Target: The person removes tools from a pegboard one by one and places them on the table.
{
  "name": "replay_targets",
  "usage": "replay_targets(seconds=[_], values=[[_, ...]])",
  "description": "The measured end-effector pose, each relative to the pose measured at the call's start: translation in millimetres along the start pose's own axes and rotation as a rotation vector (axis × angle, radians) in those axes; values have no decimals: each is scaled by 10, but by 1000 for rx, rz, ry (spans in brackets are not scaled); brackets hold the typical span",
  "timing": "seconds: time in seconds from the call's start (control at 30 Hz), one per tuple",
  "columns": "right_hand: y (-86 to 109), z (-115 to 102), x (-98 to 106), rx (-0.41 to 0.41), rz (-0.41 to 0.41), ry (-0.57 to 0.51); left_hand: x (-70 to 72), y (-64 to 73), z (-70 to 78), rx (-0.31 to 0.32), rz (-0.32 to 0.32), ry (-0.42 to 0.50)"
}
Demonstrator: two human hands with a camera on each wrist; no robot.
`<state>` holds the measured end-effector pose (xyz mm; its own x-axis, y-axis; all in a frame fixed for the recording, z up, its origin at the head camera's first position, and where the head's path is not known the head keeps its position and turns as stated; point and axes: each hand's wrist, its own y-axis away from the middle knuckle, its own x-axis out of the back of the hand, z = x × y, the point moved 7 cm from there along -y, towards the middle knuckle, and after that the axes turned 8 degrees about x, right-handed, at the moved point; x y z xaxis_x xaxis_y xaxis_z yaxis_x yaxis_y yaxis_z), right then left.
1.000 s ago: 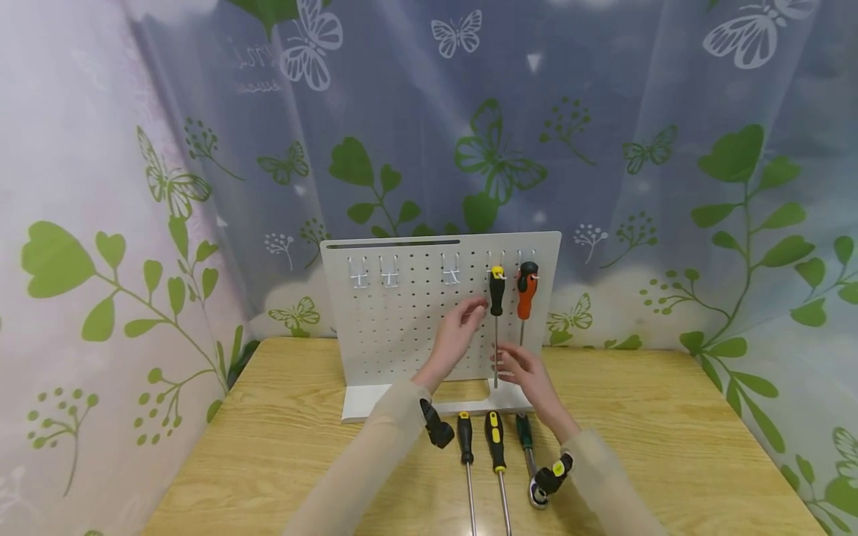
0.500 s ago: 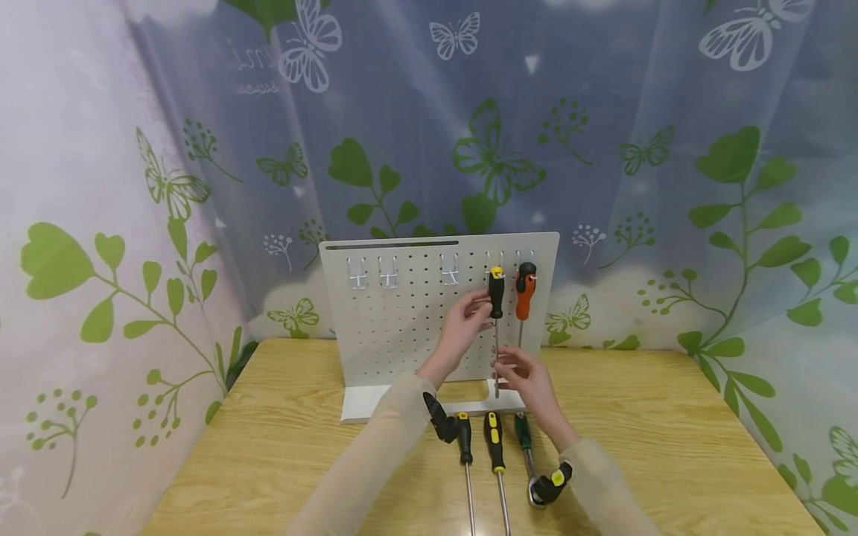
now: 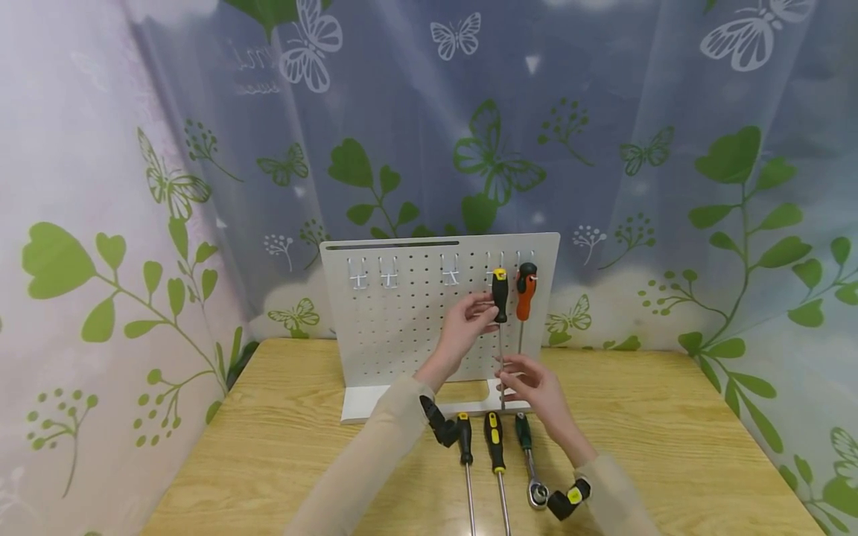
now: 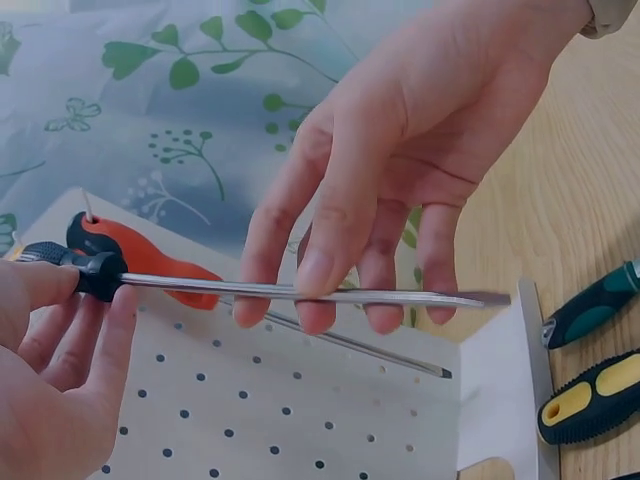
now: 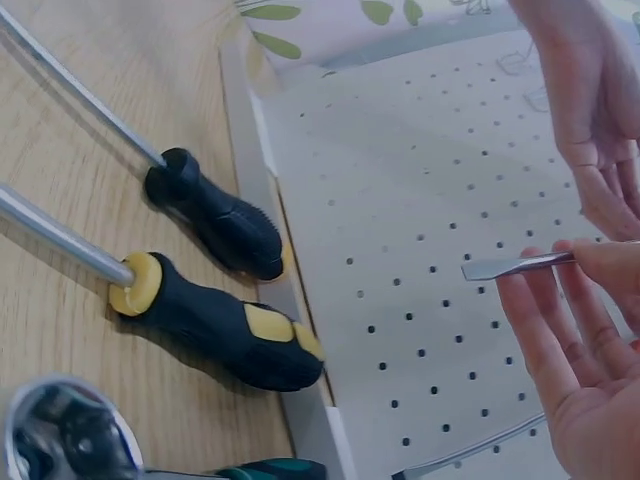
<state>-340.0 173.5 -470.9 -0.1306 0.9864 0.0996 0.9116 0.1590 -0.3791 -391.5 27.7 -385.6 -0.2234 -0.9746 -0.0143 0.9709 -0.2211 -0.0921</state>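
A flat-blade screwdriver (image 3: 500, 296) with a black handle and yellow end stands upright before the white pegboard (image 3: 395, 335). My left hand (image 3: 464, 327) holds it by the lower handle, thumb on one side and fingers on the other. Lower down, my right hand (image 3: 538, 383) pinches the shaft between thumb and fingers, and in the right wrist view the flat tip (image 5: 490, 268) sticks out past them. Just right of the handle, an orange and black screwdriver (image 3: 526, 298) hangs on a hook, its shaft running behind the held one in the left wrist view.
White double hooks (image 3: 389, 274) line the board's upper part. On the wooden table (image 3: 268, 432), in front of the board's base, lie a black screwdriver (image 3: 465, 441), a black and yellow screwdriver (image 3: 494, 443) and a green-handled ratchet wrench (image 3: 525, 433). A patterned curtain (image 3: 402, 112) hangs behind.
My left hand has come right onto the handle and now grips it. The screwdriver has shifted slightly down and right, away from its hook, and my right hand has moved down with the shaft.
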Motion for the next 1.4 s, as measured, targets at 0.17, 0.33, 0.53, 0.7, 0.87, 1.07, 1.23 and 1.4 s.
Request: replay_targets(seconds=[0.17,0.33,0.53,0.7,0.87,1.07,1.23,1.4], values=[[33,-83,20,6,-19,2,-13,18,39,-2,-6,3],[27,-75,28,-3,-23,4,-26,31,45,7,-6,-8],[34,-73,35,4,-21,-6,-41,44,43,6,-8,-7],[70,-97,52,3,-17,5,-59,67,50,7,-20,0],[106,-112,70,2,-18,8,-82,101,69,-1,-41,16],[142,-83,115,0,-5,12,-133,157,103,3,-66,48],[207,-77,143,-18,-4,3,-188,209,106,8,-90,61],[300,-96,168,-31,-13,12,-247,245,71,23,-121,89]])
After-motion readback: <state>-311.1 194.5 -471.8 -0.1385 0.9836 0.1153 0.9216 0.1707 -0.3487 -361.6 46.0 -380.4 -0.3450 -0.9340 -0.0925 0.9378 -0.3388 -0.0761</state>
